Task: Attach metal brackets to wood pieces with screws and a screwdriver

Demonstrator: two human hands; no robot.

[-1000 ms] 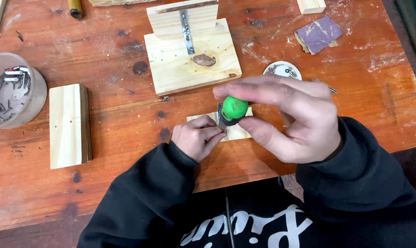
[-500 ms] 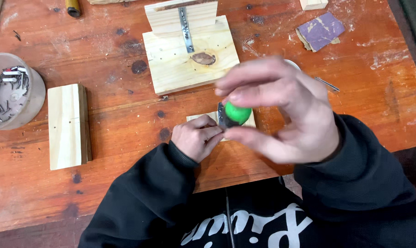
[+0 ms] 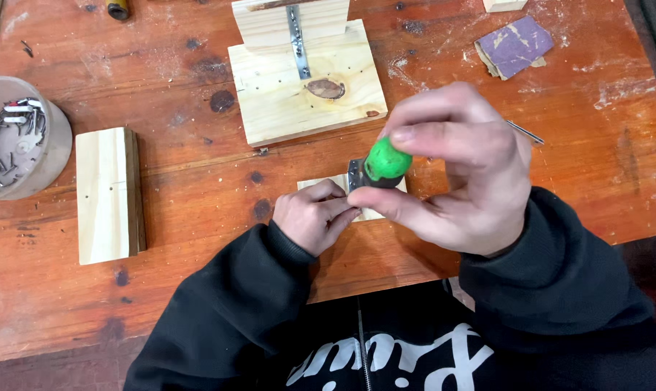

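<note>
Right grip: my right hand (image 3: 462, 170) closes its fingers around the screwdriver (image 3: 386, 163), green handle end up; it stands over the small wood piece (image 3: 375, 210)
Left grip: my left hand (image 3: 313, 221) is curled, pressing that wood piece to the surface (image 3: 197, 188)
Nearby: a hinged wooden board (image 3: 306, 87); a tub of nails (image 3: 17, 141)

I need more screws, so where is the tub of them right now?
In the head view, the round tub of screws sits at the table's far left edge, just left of the loose pine block, well away from both hands.
</note>
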